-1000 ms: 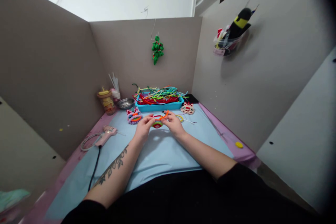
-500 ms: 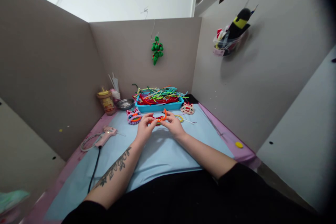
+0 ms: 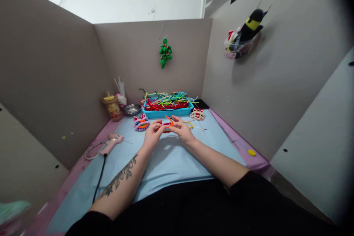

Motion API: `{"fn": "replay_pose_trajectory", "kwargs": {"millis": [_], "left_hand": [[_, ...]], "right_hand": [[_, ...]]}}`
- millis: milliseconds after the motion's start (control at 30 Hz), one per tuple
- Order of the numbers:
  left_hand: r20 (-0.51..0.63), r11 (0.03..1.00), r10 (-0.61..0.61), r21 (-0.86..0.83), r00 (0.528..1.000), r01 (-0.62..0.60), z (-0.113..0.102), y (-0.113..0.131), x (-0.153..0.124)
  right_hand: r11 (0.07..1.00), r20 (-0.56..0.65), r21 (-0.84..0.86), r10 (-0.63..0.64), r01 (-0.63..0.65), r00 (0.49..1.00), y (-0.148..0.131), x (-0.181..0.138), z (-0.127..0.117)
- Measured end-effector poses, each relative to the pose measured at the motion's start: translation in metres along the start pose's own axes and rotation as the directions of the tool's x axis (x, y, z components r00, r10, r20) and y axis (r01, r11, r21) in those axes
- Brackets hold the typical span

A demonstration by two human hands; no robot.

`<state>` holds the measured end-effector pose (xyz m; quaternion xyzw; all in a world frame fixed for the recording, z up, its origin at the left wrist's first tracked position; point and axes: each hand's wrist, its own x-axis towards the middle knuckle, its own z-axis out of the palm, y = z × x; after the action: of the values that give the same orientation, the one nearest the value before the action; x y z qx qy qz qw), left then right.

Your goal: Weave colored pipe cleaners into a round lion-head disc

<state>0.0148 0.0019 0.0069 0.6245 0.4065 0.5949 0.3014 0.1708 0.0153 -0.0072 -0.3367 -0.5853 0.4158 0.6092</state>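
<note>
Between my two hands is a small piece of bent pipe cleaners, with an orange pipe cleaner (image 3: 169,119) sticking up from it. My left hand (image 3: 153,132) pinches its left side, and my right hand (image 3: 181,129) pinches the right side where the orange strand rises. Red and yellow-green strands show between the fingers; the rest is hidden by them. Left of my left hand sits a purple pipe-cleaner animal head (image 3: 141,123) with an orange mouth. A cream and red one (image 3: 197,114) lies beyond my right hand. A yellow strand (image 3: 189,124) loops beside my right hand.
A blue tray (image 3: 168,113) heaped with pipe cleaners stands at the back, beside a metal bowl (image 3: 132,109) and a lidded cup (image 3: 112,108). A pink glue gun (image 3: 112,143) with its cord lies left. A yellow cap (image 3: 251,152) lies right. Grey partitions enclose the table.
The upright orange end has swung to the left and now leans over the piece between my hands. Both hands keep their grip in nearly the same place.
</note>
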Motion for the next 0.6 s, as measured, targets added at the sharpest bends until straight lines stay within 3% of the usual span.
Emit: {"fn": "replay_pose_trajectory", "kwargs": {"millis": [133,267,400,600], "left_hand": [[-0.01,1.0,-0.02,0.009,1.0,0.02,-0.001,-0.001,0.001],[-0.033,0.998,-0.042,0.04,0.999,0.044,-0.003,-0.003,0.002],[-0.018,0.997,-0.067,0.036,0.998,0.068,-0.003,-0.007,0.003],[0.023,0.991,-0.128,-0.033,0.992,0.128,-0.002,-0.012,0.002]], "right_hand": [[0.997,-0.015,-0.083,0.002,-0.003,1.0,-0.003,0.0,-0.002],[0.92,-0.072,-0.348,-0.218,0.181,0.973,-0.012,-0.003,-0.009],[0.739,0.081,-0.552,-0.413,0.386,0.907,-0.014,-0.006,-0.012],[0.58,0.238,-0.663,-0.435,0.473,0.868,-0.012,-0.005,-0.012]]}}
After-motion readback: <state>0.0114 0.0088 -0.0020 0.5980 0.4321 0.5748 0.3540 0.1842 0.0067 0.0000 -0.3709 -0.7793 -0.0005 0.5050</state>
